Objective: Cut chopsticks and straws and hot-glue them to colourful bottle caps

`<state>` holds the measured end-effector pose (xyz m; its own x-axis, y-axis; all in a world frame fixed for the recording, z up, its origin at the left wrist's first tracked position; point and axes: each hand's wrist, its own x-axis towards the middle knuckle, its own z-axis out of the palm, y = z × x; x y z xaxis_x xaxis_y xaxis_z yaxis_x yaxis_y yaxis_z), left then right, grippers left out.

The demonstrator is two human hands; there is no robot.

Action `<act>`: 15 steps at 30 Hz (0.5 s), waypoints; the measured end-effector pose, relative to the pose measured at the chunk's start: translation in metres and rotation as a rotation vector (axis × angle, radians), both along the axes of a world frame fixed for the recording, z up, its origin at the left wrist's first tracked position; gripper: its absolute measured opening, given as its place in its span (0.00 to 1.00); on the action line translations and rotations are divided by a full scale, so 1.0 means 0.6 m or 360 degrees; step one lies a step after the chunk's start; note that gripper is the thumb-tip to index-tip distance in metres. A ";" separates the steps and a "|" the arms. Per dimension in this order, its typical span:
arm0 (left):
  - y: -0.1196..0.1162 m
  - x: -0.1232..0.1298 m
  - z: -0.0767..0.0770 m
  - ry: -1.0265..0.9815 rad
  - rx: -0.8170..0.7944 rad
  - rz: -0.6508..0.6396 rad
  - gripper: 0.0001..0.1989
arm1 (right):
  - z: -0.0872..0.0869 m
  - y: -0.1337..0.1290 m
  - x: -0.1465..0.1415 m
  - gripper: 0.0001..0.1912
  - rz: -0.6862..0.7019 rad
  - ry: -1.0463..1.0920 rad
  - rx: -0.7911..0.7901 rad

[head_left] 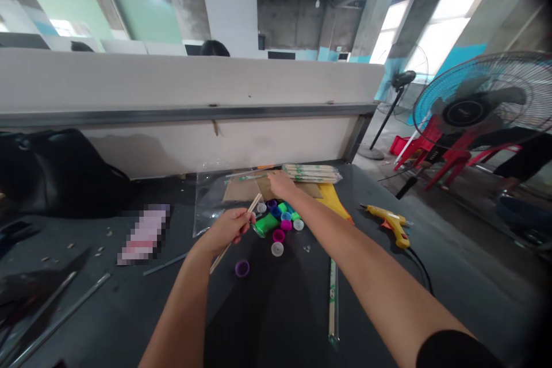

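Clasping wooden chopsticks point(254, 203), the left hand point(232, 225) curls; the right hand point(282, 185) (grip unclear) is beside wrapped chopsticks point(312, 173).

There are 2 bare chopsticks point(255, 203), 2 pink caps point(278, 236) and 1 glue gun point(391, 221).

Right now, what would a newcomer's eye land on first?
Probably the bright plastic caps bunched in the middle of the table. Next, the left hand holding bare chopsticks beside them, and the right hand farther back by the wrapped chopsticks. Then the yellow glue gun on the right, with the big fan beyond.
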<state>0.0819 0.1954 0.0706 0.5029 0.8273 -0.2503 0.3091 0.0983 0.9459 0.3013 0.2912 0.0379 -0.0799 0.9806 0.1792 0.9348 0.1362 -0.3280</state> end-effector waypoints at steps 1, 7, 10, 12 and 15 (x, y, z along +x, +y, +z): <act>0.000 -0.002 0.001 -0.0008 0.0000 -0.0003 0.14 | -0.004 0.013 -0.006 0.17 0.0016 -0.0088 -0.0008; 0.005 -0.012 -0.004 -0.0084 -0.0020 0.0050 0.16 | -0.016 0.050 -0.007 0.18 0.0059 -0.0364 -0.0065; 0.006 -0.009 -0.008 -0.0112 -0.0049 0.0069 0.14 | -0.010 0.046 0.020 0.13 0.0138 -0.0352 -0.0042; 0.006 -0.004 -0.009 -0.0114 -0.0056 0.0085 0.13 | -0.004 0.032 0.040 0.13 0.0178 -0.0292 0.0026; 0.006 0.002 -0.009 -0.0137 -0.0066 0.0151 0.12 | 0.000 0.004 0.069 0.18 0.0162 -0.0140 0.0185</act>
